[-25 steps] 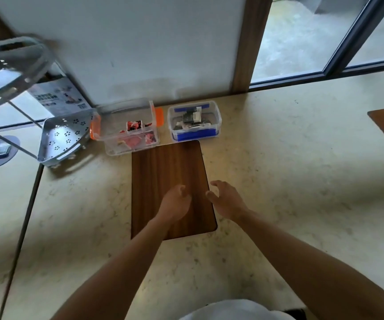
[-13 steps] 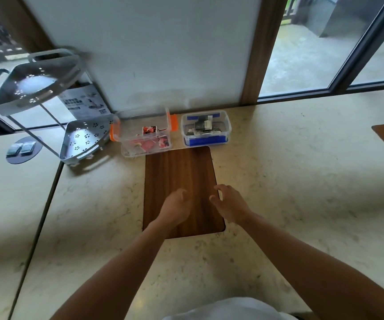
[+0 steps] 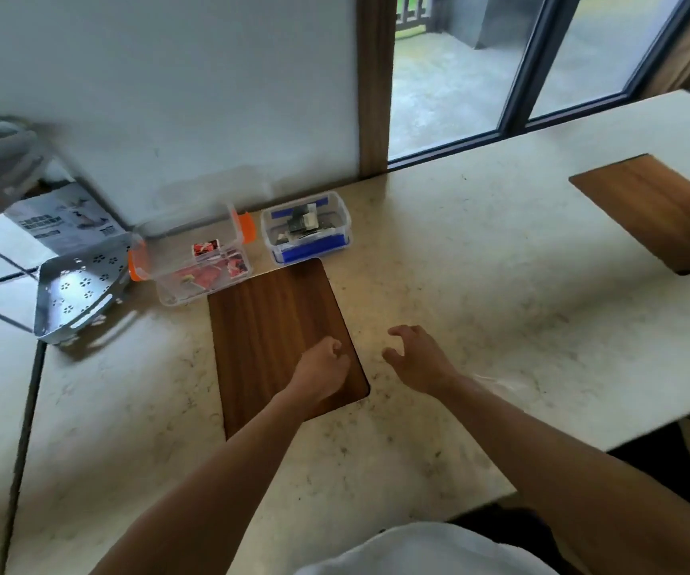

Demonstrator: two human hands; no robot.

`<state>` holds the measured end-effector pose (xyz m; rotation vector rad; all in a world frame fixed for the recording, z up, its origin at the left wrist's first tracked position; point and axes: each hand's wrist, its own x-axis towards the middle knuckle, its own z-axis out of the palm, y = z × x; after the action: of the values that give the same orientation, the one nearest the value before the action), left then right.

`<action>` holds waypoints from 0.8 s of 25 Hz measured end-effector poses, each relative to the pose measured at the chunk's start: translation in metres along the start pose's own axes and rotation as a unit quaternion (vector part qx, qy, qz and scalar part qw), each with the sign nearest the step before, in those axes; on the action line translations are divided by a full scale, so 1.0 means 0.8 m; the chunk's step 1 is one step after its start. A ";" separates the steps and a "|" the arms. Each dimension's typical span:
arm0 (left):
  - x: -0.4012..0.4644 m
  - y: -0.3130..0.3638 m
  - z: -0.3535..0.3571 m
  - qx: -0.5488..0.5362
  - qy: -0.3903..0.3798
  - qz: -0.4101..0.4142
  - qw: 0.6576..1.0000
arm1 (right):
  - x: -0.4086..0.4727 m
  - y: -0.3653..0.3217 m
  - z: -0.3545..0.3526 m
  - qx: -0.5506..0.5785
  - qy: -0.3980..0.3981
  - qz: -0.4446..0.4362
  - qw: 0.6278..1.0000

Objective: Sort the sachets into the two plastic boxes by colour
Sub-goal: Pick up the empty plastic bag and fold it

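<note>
Two clear plastic boxes stand against the wall. The orange-clipped box on the left holds red sachets. To its right, the blue-clipped box holds dark and white sachets. In front of them lies a wooden board with nothing on it. My left hand hovers over the board's near right corner with its fingers curled shut and nothing visible in it. My right hand is just right of the board above the counter, fingers spread and holding nothing.
A grey perforated metal rack stands left of the boxes with a printed leaflet behind it. A second wooden board lies far right on the pale stone counter. The counter's edge drops off at the lower right.
The view has swung to the right and up, bringing the second board into view. My right hand has moved off the board onto the counter and opened its fingers wider.
</note>
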<state>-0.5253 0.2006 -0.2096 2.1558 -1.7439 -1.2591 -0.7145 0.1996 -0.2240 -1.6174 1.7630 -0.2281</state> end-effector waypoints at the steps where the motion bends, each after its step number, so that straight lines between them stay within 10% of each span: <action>1: 0.005 0.015 0.018 0.013 -0.022 0.009 1.000 | -0.010 0.026 -0.005 -0.001 0.010 0.024 1.000; 12: 0.021 0.123 0.223 -0.040 -0.159 0.021 0.986 | -0.112 0.243 -0.027 0.048 0.126 0.278 0.951; 20: 0.009 0.141 0.253 -0.206 -0.162 -0.062 0.963 | -0.104 0.248 -0.003 0.108 0.136 0.255 0.951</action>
<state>-0.7409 0.2380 -0.2846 1.9193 -1.2906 -1.8998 -0.8780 0.3147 -0.3042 -0.9673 2.2116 -0.3938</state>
